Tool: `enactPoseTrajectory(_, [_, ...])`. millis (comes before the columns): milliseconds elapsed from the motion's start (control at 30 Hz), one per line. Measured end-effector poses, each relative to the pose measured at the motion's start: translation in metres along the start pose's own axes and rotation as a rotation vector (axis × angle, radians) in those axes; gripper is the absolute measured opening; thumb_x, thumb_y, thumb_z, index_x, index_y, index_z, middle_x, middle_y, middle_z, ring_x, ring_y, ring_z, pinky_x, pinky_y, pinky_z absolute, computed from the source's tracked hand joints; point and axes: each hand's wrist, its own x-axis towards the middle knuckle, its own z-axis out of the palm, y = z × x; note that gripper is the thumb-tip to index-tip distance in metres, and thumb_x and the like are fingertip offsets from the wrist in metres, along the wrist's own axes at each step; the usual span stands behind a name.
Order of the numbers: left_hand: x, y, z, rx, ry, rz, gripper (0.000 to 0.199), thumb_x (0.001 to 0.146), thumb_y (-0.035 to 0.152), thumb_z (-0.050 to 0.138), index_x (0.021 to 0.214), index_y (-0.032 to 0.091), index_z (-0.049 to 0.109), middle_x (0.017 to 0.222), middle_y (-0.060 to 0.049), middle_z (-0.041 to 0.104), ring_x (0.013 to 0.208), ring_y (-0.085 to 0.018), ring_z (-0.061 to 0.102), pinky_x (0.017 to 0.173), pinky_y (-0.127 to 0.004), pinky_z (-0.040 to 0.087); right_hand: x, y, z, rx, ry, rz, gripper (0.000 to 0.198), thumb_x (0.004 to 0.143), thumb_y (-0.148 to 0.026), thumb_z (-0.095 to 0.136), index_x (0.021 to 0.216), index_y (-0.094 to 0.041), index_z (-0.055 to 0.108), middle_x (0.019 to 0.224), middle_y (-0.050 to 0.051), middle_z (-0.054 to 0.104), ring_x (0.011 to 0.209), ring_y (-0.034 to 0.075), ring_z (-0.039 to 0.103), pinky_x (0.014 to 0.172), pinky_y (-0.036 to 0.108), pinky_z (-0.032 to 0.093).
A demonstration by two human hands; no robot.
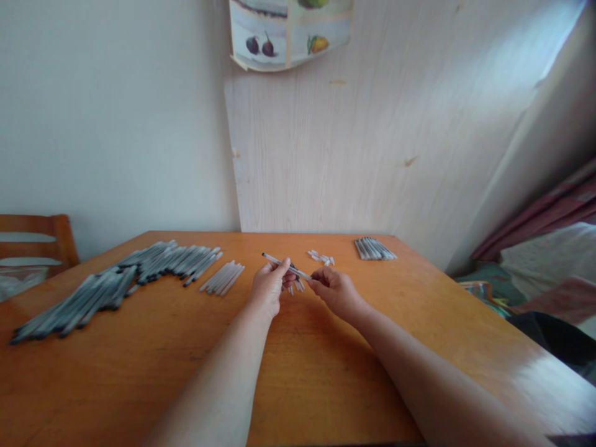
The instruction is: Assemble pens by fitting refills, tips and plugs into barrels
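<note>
In the middle of the view a slim pen (300, 273) with a clear, whitish barrel and a dark left end is held above the table, slanting down to the right. My left hand (270, 282) is closed around its left part, thumb on top. The fingers of my right hand (336, 289) pinch its right end; whether a small part sits between those fingertips is hidden. Just beyond and below the hands lie small pale pieces (298, 286), with dark bits partly covered by my left fingers. Farther back is a little group of short white pieces (322, 257).
On the wooden table (307, 385), a big spread of dark-ended pens (93, 301) lies left. Thin white tubes (223, 278) lie between it and my left hand. A neat row of pens (375, 248) is at back right. A wooden chair (63, 239) stands beyond the left edge.
</note>
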Motion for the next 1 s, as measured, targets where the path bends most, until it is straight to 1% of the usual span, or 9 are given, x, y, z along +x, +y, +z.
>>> enactPoseTrajectory(167, [0.002, -0.002, -0.001, 0.000, -0.007, -0.012, 0.038, 0.063, 0.042, 0.081, 0.079, 0.014, 0.060, 0.067, -0.004, 0.067, 0.054, -0.010, 0.062, 0.052, -0.020, 0.045, 0.000, -0.005, -0.002, -0.017, -0.005, 0.014, 0.018, 0.084, -0.034, 0.056, 0.076, -0.019, 0.062, 0.065, -0.001, 0.057, 0.059, 0.012, 0.047, 0.054, 0.023, 0.033])
enactPoseTrajectory(367, [0.003, -0.005, -0.003, 0.058, -0.033, 0.004, 0.044, 0.062, 0.049, 0.078, 0.080, 0.013, 0.061, 0.069, -0.006, 0.069, 0.056, -0.012, 0.063, 0.052, -0.022, 0.046, 0.002, -0.005, -0.003, -0.055, 0.063, 0.004, 0.021, 0.084, -0.036, 0.056, 0.074, -0.018, 0.062, 0.062, -0.002, 0.056, 0.057, 0.011, 0.046, 0.052, 0.023, 0.031])
enactPoseTrajectory(467, [0.002, -0.003, -0.003, 0.118, 0.028, 0.063, 0.046, 0.062, 0.054, 0.075, 0.078, 0.013, 0.060, 0.068, -0.006, 0.069, 0.054, -0.012, 0.061, 0.051, -0.023, 0.045, 0.004, 0.000, -0.005, -0.051, 0.102, 0.041, 0.024, 0.083, -0.039, 0.055, 0.074, -0.018, 0.062, 0.060, -0.002, 0.055, 0.055, 0.011, 0.046, 0.051, 0.022, 0.031])
enactPoseTrajectory(567, [0.003, -0.002, -0.005, 0.202, 0.137, 0.183, 0.047, 0.064, 0.058, 0.071, 0.076, 0.014, 0.059, 0.065, -0.005, 0.067, 0.053, -0.012, 0.059, 0.052, -0.024, 0.044, 0.009, 0.009, -0.008, -0.051, 0.158, 0.089, 0.023, 0.082, -0.039, 0.056, 0.074, -0.018, 0.062, 0.060, -0.002, 0.056, 0.055, 0.011, 0.047, 0.051, 0.022, 0.031])
enactPoseTrajectory(700, [0.010, -0.004, -0.010, 0.326, 0.256, 0.319, 0.041, 0.070, 0.056, 0.064, 0.073, 0.015, 0.058, 0.058, -0.001, 0.061, 0.054, -0.014, 0.056, 0.053, -0.025, 0.044, 0.014, 0.019, -0.015, -0.060, 0.228, 0.156, 0.021, 0.080, -0.037, 0.056, 0.076, -0.018, 0.064, 0.062, -0.001, 0.060, 0.056, 0.011, 0.050, 0.052, 0.021, 0.032])
enactPoseTrajectory(833, [0.018, -0.009, -0.017, 0.461, 0.327, 0.367, 0.035, 0.075, 0.051, 0.058, 0.070, 0.016, 0.058, 0.055, 0.000, 0.057, 0.051, -0.013, 0.052, 0.051, -0.024, 0.039, 0.017, 0.027, -0.023, -0.096, 0.294, 0.222, 0.021, 0.078, -0.036, 0.056, 0.075, -0.017, 0.065, 0.062, 0.000, 0.062, 0.056, 0.012, 0.052, 0.051, 0.021, 0.032])
enactPoseTrajectory(1000, [0.022, -0.011, -0.021, 0.529, 0.341, 0.393, 0.033, 0.076, 0.049, 0.056, 0.072, 0.017, 0.060, 0.054, 0.001, 0.056, 0.050, -0.014, 0.051, 0.051, -0.025, 0.036, 0.020, 0.045, -0.028, -0.175, 0.372, 0.260, 0.025, 0.078, -0.040, 0.055, 0.074, -0.019, 0.066, 0.064, 0.001, 0.062, 0.059, 0.013, 0.053, 0.051, 0.022, 0.031])
